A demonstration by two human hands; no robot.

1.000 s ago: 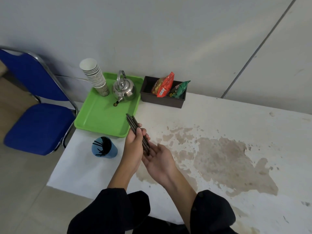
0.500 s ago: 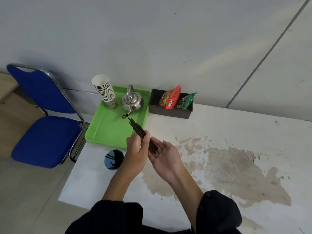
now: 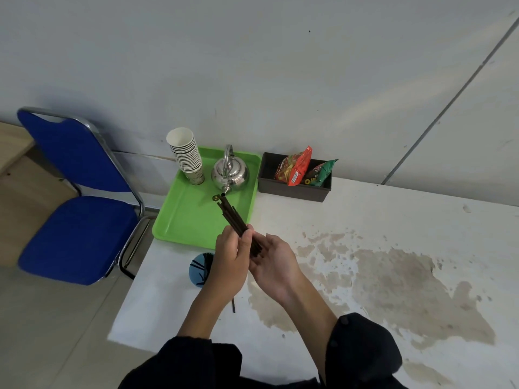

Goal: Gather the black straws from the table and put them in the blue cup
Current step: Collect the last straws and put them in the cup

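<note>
My left hand [image 3: 231,254] is closed around a bundle of black straws [image 3: 231,216] that points up and away over the green tray. My right hand [image 3: 273,262] lies open, palm up, under the lower ends of the bundle and touches them. The blue cup [image 3: 198,269] stands on the table just left of my left wrist, partly hidden by it, with several black straws inside. One more black straw [image 3: 233,305] lies on the table below my forearms, mostly hidden.
A green tray [image 3: 185,223] holds a stack of paper cups [image 3: 186,155] and a steel kettle [image 3: 230,172]. A dark box [image 3: 293,189] of snack packets sits by the wall. A blue chair [image 3: 75,217] stands left of the stained white table [image 3: 393,276].
The view has tilted up and shifted, so the table sits lower in frame. Both hands stay together on the straw bundle; a lone straw on the table has come into view.
</note>
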